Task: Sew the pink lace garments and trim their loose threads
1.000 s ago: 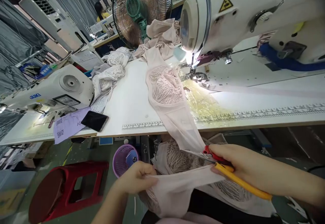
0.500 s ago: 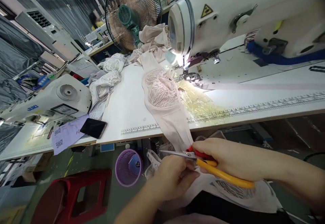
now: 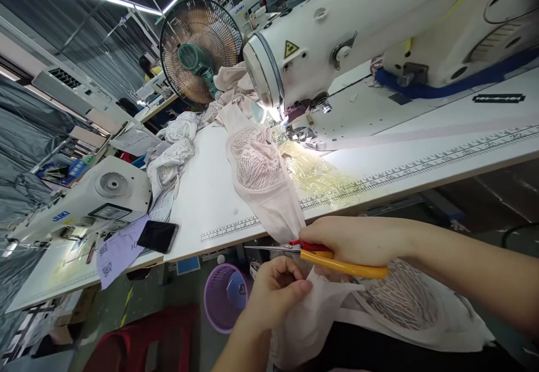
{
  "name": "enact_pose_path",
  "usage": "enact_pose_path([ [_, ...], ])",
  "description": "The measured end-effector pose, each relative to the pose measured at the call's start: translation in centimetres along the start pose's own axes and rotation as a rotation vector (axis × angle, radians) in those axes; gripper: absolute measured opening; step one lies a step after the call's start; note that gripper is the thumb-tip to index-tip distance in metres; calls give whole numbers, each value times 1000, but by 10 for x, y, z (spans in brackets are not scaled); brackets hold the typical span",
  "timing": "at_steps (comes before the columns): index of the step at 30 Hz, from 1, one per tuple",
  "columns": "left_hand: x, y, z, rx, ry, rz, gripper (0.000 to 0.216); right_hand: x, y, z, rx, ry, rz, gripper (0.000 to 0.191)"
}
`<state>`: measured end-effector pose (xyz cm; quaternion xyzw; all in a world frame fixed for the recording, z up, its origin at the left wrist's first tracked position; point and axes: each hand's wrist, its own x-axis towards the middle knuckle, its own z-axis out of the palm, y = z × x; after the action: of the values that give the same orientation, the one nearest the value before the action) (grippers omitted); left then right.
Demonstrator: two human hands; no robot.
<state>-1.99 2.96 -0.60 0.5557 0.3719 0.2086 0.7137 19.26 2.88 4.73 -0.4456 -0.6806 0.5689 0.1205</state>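
Note:
My right hand [image 3: 357,240] is closed around a pair of scissors [image 3: 345,265] with one red and one yellow handle. The blades point left and lie close together, just above my left hand. Between thumb and fingers, my left hand [image 3: 280,290] pinches the edge of a pale pink bra [image 3: 307,310]. That bra lies over my lap, with a lace cup [image 3: 404,299] under my right forearm. Another pale pink lace bra [image 3: 259,167] stretches across the table and hangs over its front edge behind the scissors.
A sewing machine [image 3: 303,63] with its lamp lit stands at the right, yellowish film [image 3: 320,169] beside its needle. Left are a phone [image 3: 158,236], white lace bras [image 3: 170,161] and a second machine [image 3: 113,186]. Below stand a purple basket [image 3: 217,310] and a red stool [image 3: 147,332].
The view has shifted to the right and up. My left hand has moved off the scissor blades and now shows its thumb on the fabric edge. The scissors stay in my right hand.

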Motion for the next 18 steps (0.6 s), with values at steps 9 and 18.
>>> enact_pose_path([
  [9,2,7,2,104,-4,-60,55,0,-6,-4,-11,-46,3,10],
  [18,3,13,4,140,16,-111,57,4,-7,-6,-91,-69,3,13],
])
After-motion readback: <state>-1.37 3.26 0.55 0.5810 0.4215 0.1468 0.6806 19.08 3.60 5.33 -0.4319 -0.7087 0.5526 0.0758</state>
